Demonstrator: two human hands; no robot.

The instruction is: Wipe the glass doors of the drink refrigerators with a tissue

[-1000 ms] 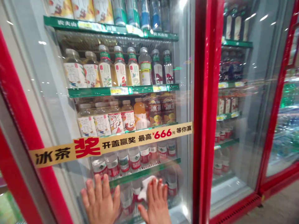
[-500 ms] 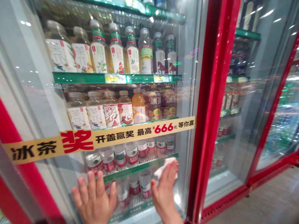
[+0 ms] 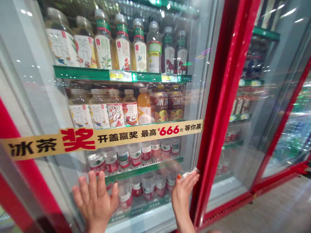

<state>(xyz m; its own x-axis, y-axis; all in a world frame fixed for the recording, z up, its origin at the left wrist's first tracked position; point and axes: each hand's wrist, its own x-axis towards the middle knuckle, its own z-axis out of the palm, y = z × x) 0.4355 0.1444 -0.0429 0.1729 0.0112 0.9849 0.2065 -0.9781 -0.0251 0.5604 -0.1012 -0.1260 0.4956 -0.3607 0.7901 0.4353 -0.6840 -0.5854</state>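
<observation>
My left hand (image 3: 96, 200) lies flat with spread fingers against the glass door (image 3: 48, 97) of a drinks cooler, low on the pane. My right hand (image 3: 184, 191) presses a small white cloth (image 3: 191, 172) against the same glass, right beside the red door frame (image 3: 218, 113). The cloth shows only as a sliver above the fingers. Behind the glass stand rows of tea and juice bottles (image 3: 116, 45) and water bottles (image 3: 128, 155) on green shelves.
A yellow banner sticker (image 3: 104, 137) with red and black print runs across the glass. To the right is a second red-framed cooler door (image 3: 267, 97) with more bottles inside. Grey floor (image 3: 279, 213) shows at the lower right.
My right hand slid the white cloth rightward across the glass, from the middle of the pane to the red frame. My left hand stayed flat on the glass. The view tilted downward.
</observation>
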